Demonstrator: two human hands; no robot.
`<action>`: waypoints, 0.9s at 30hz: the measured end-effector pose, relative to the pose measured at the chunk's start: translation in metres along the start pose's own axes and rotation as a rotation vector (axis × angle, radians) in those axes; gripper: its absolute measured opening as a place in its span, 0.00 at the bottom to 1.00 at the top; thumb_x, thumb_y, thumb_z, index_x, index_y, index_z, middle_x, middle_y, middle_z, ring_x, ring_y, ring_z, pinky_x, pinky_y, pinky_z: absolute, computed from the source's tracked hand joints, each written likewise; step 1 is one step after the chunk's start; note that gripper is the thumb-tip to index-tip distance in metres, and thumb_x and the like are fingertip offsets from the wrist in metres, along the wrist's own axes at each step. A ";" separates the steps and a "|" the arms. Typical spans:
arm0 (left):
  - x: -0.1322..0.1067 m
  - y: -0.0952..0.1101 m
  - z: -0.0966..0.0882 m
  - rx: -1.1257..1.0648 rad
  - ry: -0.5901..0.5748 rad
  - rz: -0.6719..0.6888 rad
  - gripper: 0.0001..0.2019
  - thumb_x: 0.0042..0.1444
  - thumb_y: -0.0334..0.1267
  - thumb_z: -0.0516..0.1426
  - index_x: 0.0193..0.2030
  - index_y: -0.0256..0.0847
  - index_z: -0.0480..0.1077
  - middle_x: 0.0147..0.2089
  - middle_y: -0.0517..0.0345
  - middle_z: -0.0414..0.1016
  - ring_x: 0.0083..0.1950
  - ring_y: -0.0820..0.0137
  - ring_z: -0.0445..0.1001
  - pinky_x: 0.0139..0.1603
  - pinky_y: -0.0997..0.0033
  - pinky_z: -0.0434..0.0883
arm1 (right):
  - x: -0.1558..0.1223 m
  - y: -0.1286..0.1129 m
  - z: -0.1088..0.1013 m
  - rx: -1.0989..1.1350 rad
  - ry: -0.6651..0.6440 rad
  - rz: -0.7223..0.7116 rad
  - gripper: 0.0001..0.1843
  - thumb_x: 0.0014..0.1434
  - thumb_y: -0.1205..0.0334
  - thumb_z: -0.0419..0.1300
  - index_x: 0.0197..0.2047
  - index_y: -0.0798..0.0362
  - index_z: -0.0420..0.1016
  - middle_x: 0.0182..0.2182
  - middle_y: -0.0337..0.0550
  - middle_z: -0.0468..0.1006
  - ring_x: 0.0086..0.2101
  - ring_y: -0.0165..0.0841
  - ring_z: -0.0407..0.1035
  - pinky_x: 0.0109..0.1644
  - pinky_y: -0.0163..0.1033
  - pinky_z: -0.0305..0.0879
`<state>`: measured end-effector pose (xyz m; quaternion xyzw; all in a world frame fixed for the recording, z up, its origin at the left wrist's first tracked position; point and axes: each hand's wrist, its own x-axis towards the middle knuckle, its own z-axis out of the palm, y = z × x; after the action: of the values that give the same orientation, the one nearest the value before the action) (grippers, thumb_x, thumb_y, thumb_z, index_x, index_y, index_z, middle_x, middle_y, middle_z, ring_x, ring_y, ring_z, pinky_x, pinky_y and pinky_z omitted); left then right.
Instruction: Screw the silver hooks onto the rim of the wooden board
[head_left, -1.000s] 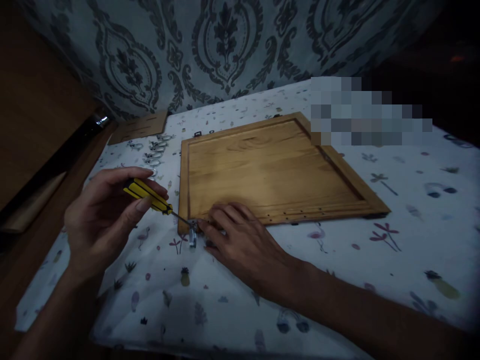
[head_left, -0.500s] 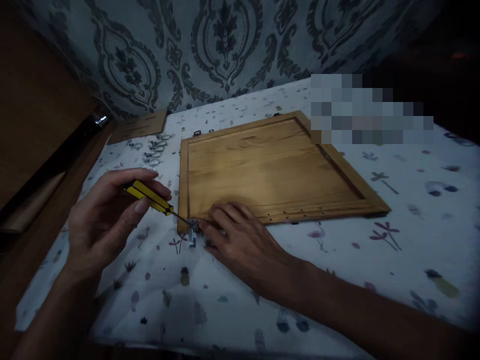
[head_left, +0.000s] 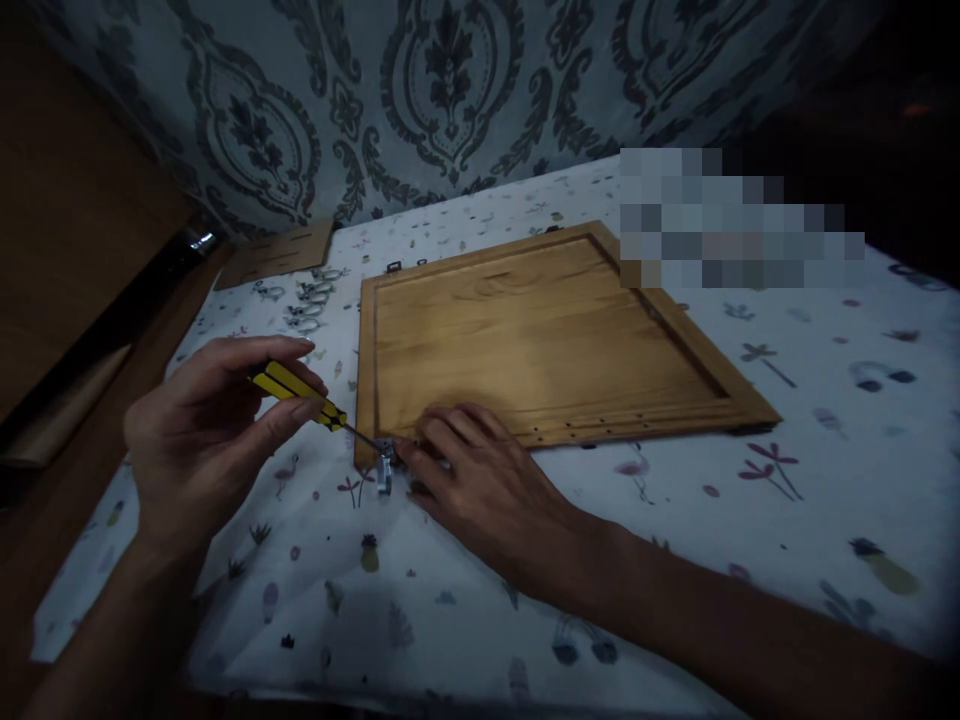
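A wooden framed panel (head_left: 540, 340) lies flat on a white patterned cloth (head_left: 825, 480). At its near left corner sits a small metal hook fitting (head_left: 385, 465). My left hand (head_left: 202, 440) is closed round a yellow and black screwdriver (head_left: 300, 395), whose tip meets the fitting. Over the panel's near edge rests my right hand (head_left: 480, 480), fingers curled and pinching the fitting against the corner.
Several loose metal hooks (head_left: 307, 305) lie on the cloth left of the panel. A brown cardboard piece (head_left: 277, 255) rests behind them. A dark wooden board (head_left: 82, 250) stands at the far left. A patterned curtain (head_left: 450, 90) hangs behind.
My left fingers have shifted slightly on the screwdriver handle, as in turning it. The right hand and panel stay where they were.
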<state>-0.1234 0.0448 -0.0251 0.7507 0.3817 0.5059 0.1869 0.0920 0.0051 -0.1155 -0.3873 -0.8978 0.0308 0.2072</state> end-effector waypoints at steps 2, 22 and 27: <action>0.001 0.003 0.001 -0.048 0.014 -0.041 0.18 0.49 0.26 0.69 0.47 0.43 0.80 0.38 0.60 0.81 0.36 0.72 0.81 0.38 0.76 0.80 | 0.000 0.000 -0.001 -0.018 0.012 -0.012 0.20 0.65 0.64 0.60 0.59 0.60 0.70 0.51 0.57 0.73 0.55 0.47 0.63 0.62 0.53 0.57; 0.001 -0.002 0.000 -0.056 0.079 -0.005 0.17 0.50 0.25 0.67 0.47 0.42 0.79 0.37 0.61 0.82 0.36 0.73 0.81 0.38 0.78 0.80 | -0.002 0.000 0.000 -0.026 0.010 -0.009 0.22 0.65 0.64 0.60 0.61 0.61 0.68 0.52 0.57 0.73 0.55 0.48 0.63 0.63 0.54 0.57; -0.001 -0.002 0.002 -0.068 0.058 0.007 0.19 0.50 0.23 0.67 0.48 0.43 0.79 0.37 0.62 0.82 0.36 0.74 0.81 0.38 0.80 0.80 | -0.001 0.000 -0.003 -0.043 0.008 -0.024 0.20 0.67 0.63 0.58 0.60 0.61 0.69 0.50 0.56 0.74 0.53 0.47 0.64 0.61 0.53 0.60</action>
<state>-0.1226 0.0458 -0.0281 0.7303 0.3669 0.5406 0.1992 0.0937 0.0044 -0.1129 -0.3808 -0.9021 0.0074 0.2026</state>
